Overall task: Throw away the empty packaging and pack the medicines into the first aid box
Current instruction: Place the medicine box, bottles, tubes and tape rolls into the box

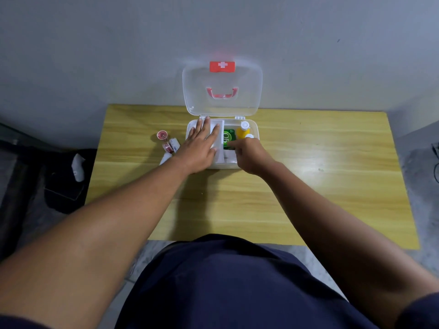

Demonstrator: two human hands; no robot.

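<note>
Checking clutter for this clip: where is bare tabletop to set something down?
Free: the table right of the first aid box, and the strip between box and near edge. Crowded: left of the box, where small rolls lie beside the left hand.

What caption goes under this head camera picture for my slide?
Left hand flat in the open first aid box, right hand placing a green packet.
</note>
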